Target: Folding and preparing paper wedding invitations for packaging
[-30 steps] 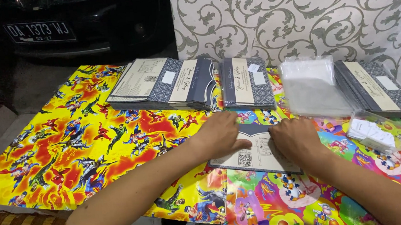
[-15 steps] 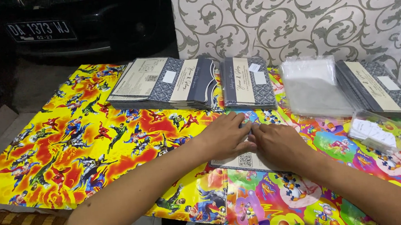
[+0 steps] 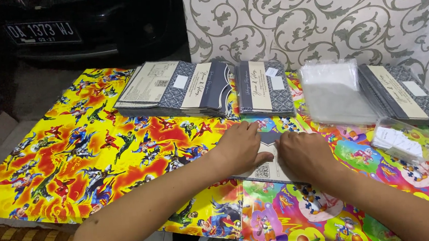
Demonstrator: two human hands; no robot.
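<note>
Pressing flat, palms down, the left hand [image 3: 244, 146] and right hand [image 3: 305, 152] pin a folded grey card [image 3: 273, 166] on the bench [image 3: 101, 158] between them. Uneven pressure could skew its crease. Just right, the plastic tub of small labels [image 3: 404, 140] could tip under an elbow.

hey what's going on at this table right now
A person presses both hands flat on a folded card lying on a bright cartoon-print table cover. The left hand and right hand sit side by side over its dark flaps, nearly touching. Behind them are stacks of similar dark patterned cards, a pile of clear plastic sleeves, and at the right a clear bag of small white slips.
</note>
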